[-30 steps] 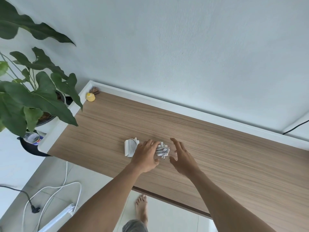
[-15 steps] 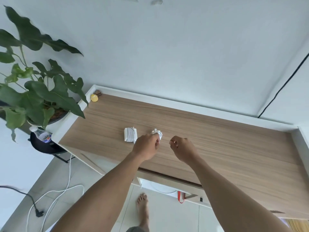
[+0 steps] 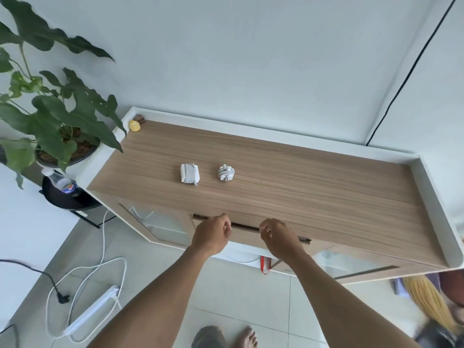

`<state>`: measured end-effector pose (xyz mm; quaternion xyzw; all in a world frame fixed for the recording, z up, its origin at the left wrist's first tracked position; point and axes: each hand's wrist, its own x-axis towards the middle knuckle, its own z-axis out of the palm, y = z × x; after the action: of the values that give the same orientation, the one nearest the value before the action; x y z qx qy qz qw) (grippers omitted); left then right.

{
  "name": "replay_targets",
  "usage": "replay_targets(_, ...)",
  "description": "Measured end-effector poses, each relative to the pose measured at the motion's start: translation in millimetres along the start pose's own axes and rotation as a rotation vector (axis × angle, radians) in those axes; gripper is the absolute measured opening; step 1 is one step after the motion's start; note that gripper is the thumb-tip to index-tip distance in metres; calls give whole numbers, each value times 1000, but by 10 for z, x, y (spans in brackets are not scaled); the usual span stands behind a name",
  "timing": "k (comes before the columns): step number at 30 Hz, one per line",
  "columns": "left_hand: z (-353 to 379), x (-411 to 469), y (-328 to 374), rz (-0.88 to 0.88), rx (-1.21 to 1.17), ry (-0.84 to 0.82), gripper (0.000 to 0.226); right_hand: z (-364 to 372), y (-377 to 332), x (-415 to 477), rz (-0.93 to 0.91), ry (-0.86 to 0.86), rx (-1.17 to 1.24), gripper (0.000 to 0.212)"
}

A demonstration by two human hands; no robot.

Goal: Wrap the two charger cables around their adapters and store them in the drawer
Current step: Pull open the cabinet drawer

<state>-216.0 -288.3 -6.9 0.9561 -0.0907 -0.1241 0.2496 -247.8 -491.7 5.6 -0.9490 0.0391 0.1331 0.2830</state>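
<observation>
Two white chargers lie on the wooden cabinet top (image 3: 313, 182), each with its cable wound around it. The larger square adapter (image 3: 189, 173) is on the left and the smaller, rounder bundle (image 3: 226, 172) sits a hand's width to its right. My left hand (image 3: 212, 234) and my right hand (image 3: 277, 238) hover at the cabinet's front edge, over the dark gap above the drawer front (image 3: 244, 234). Both hands hold nothing, with fingers loosely curled. The drawer looks closed.
A potted plant (image 3: 57, 116) stands left of the cabinet, with a bottle (image 3: 62, 183) on a black stand below it. A small yellow object (image 3: 134, 126) sits in the back-left corner. A power strip (image 3: 93, 312) and cords lie on the tiled floor.
My left hand let go of the small wrapped charger, and both hands drew back from the chargers to the cabinet's front edge. The view pulled back and tilted down.
</observation>
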Motion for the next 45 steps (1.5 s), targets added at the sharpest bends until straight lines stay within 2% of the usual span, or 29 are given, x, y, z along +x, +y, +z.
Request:
replay_targets(4,193,-51,-208,-96,-36,-68,18,195,-6,-96,60,-10,4,25)
replay_targets(11,650,-84,-573,-353,-270,-267,24,479,56,-70,62,95,-190,42)
replay_targets(15,951,2,-816,-505,-443,-338,30,637,66,77,28,138,-262,31)
replay_targets(18,1141,100,-923,-644,-627,-287,33,748,76,117,29,125,-256,27)
replay_targets(23,1223,310,-849,-897,-961,-204,25,915,87,94,19,131,-268,35)
replay_targets(28,1320,459,-851,-1034,-1167,-144,30,980,118,145,45,159,-303,38)
replay_targets(30,1362,475,-842,-972,-1096,-108,29,984,128,176,63,172,-290,36)
replay_targets(31,1379,456,-838,-900,-986,-86,30,986,132,192,67,187,-282,35)
replay_targets(33,1362,378,-826,-692,-692,-22,30,990,133,222,82,222,-267,34)
replay_targets(35,1293,293,-810,-484,-511,44,20,1006,115,233,106,249,-249,33)
replay_targets(40,1046,193,-743,-116,-328,110,2,1047,33,231,193,259,-204,31)
replay_targets(43,934,157,-700,181,-104,210,15,1057,8,195,216,249,-221,28)
replay_targets(45,907,156,-688,290,54,251,24,1074,-2,138,223,257,-239,27)
